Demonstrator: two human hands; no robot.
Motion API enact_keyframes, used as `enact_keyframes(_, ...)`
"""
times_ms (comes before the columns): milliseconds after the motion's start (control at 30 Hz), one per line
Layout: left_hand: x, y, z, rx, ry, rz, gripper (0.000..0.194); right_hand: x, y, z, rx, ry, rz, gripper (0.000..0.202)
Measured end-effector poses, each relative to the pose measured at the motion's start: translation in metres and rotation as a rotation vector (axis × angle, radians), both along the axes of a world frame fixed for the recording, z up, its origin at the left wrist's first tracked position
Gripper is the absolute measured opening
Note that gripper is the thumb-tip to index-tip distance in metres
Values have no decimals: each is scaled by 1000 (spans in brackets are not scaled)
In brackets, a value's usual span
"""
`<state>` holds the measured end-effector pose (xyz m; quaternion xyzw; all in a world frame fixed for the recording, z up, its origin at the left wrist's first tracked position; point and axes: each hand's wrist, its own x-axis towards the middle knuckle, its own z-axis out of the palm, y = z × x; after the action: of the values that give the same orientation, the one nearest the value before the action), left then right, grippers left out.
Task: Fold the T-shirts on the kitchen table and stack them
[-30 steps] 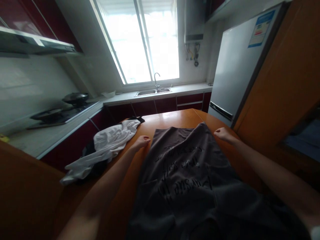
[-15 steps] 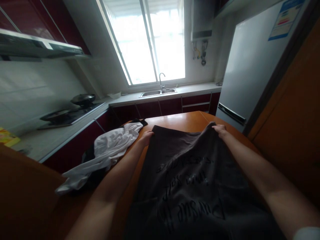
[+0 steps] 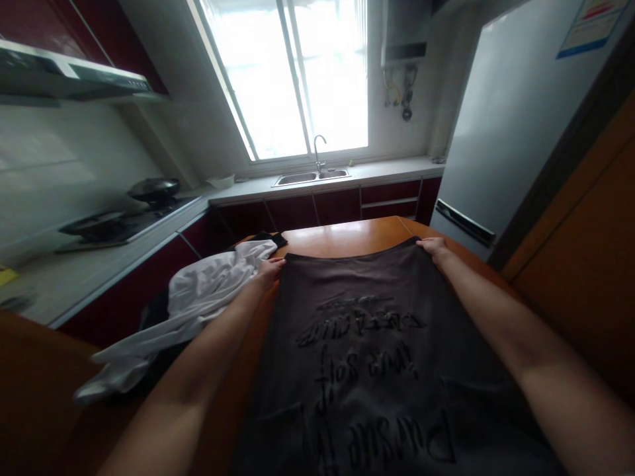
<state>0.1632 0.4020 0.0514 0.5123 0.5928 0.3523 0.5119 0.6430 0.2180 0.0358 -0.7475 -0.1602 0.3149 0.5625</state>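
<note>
A dark grey garment with black lettering (image 3: 362,291), likely a T-shirt, stretches across the wooden table (image 3: 342,235). Its lettering appears upside down from where I look. My left hand (image 3: 272,268) pinches the far left corner of its hem, and my right hand (image 3: 432,247) grips the far right corner. Between the two hands the far edge runs nearly straight, curving a little. The near part of the garment drops out of view at the bottom. Close by my left forearm lies a crumpled white garment (image 3: 208,284) with dark cloth under it.
Beyond the table, a counter holds a double sink (image 3: 310,177) under a bright window. On the left stands a stove with a lidded wok (image 3: 153,190) and another pan (image 3: 92,223). A tall refrigerator (image 3: 501,125) rises on the right.
My left hand has moved left and my right hand slightly up, pulling the far edge from sagging and folded to taut. More of the lettering shows now.
</note>
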Motion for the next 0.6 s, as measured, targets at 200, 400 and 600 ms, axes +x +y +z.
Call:
enact_keyframes(200,4,28,-11,45,99,74,39,18,32,-4,101,-58,-77,24)
enact_keyframes(400,18,56,-20,196,204,161,39,33,77,-12,125,-198,-132,20)
enact_keyframes(600,28,75,-28,375,416,195,28,45,112,-28,36,-437,-114,22)
